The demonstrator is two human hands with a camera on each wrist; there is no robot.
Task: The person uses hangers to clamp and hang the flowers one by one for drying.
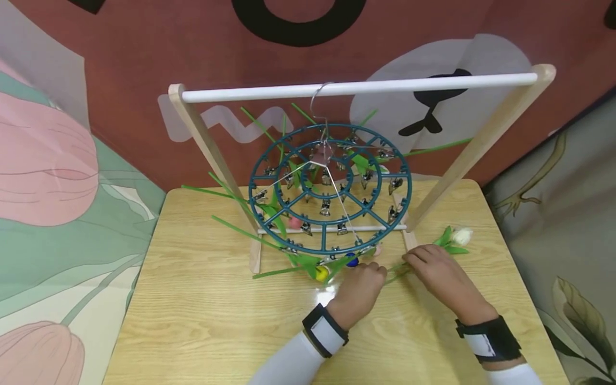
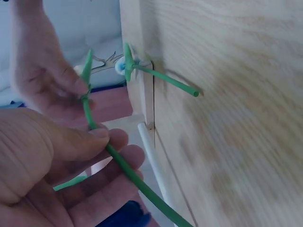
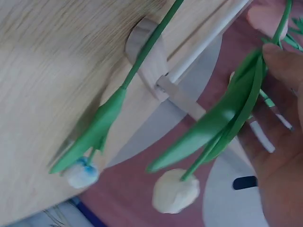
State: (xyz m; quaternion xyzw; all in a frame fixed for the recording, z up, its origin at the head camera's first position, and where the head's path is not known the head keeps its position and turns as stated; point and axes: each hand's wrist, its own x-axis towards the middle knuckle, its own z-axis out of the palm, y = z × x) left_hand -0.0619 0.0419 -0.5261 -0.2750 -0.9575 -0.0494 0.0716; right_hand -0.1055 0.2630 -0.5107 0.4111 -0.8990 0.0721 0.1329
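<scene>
An artificial tulip with a white bloom (image 3: pixel 175 191) and long green leaves is held by both hands. My left hand (image 2: pixel 42 156) pinches its green stem (image 2: pixel 125 165) between thumb and fingers. Nearer the leaves, my right hand (image 3: pixel 284 90) pinches the same tulip. In the head view, the left hand (image 1: pixel 361 291) is below the front rim of a round blue-green clip hanger (image 1: pixel 324 251), and the right hand (image 1: pixel 443 278) is by the stand's right foot. A second white tulip (image 3: pixel 80 175), bluish at its base, lies on the table.
The hanger hangs by a hook from the white bar (image 1: pixel 269 93) of a wooden stand (image 1: pixel 500 128). Several tulips are clipped around it, including one with a yellow bloom (image 1: pixel 322 274) and a blue one (image 1: pixel 352 260). Their stems stick outward. Behind the wooden table (image 1: pixel 192 321) hangs printed cloth.
</scene>
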